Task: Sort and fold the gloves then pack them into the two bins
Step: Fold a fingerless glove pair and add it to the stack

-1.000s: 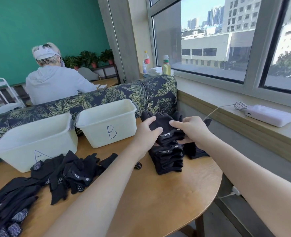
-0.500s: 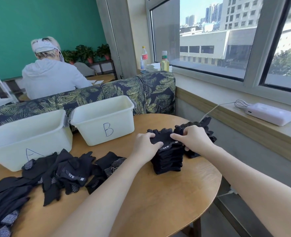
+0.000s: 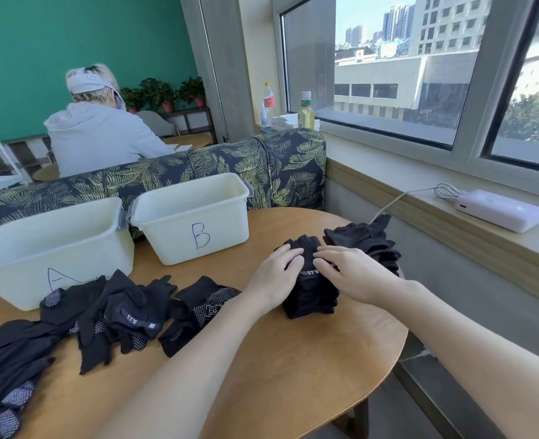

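A stack of folded black gloves (image 3: 312, 299) stands on the round wooden table (image 3: 287, 369). My left hand (image 3: 277, 277) and my right hand (image 3: 350, 274) both press flat on the top of the stack, fingers straight. A second pile of black gloves (image 3: 369, 242) lies just behind it to the right. Loose unfolded black gloves (image 3: 119, 315) are spread over the left of the table. Two white bins stand at the back, one marked A (image 3: 49, 248), one marked B (image 3: 198, 217); I see nothing inside either.
A leaf-print sofa back (image 3: 224, 160) runs behind the bins, and a person in a grey hoodie (image 3: 100, 134) sits beyond it. A white power bank (image 3: 499, 210) with a cable lies on the window ledge at right. Bottles (image 3: 306, 110) stand on the sill.
Both hands have lowered the top glove onto the stack and now lie flat on it, pressing it down. The view has tilted down a little.
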Tool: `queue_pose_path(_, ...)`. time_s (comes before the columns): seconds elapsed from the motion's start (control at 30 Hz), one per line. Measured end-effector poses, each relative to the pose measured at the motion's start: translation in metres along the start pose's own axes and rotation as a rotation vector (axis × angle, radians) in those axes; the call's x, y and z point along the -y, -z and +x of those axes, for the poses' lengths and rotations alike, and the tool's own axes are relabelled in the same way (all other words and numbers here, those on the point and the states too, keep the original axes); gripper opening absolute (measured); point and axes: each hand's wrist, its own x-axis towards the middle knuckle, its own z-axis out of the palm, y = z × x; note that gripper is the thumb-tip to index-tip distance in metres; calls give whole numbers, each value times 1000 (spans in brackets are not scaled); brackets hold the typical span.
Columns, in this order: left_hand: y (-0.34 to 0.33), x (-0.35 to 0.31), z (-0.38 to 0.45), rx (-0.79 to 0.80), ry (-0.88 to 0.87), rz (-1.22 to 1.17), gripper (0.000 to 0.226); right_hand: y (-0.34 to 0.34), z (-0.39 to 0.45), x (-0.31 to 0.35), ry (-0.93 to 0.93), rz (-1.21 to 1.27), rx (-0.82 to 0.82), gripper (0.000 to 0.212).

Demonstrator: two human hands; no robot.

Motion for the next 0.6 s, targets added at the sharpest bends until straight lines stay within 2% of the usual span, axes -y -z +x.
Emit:
queue_pose_path(0.17, -10, 22, -1, 79, 21, 56, 51, -29, -4, -3, -63, 52, 22, 51)
queue_pose_path(0.4, -13, 22, -4, 88, 17, 32, 52, -40, -6, -3, -79, 89, -22, 52)
queue_pose_path(0.5, -6, 8, -10, 17, -15, -28, 47, -31, -9, 2, -63, 92, -95, 47)
queue_pose_path(0.57, -2, -4, -17, -80, -21, -80, 38, -27, -13, 5, -56, 58, -180, 45)
queue_pose_path(0.6, 2, -9, -23, -137, -36, -93, 40, -25, -14, 7, -56, 39, -215, 45)
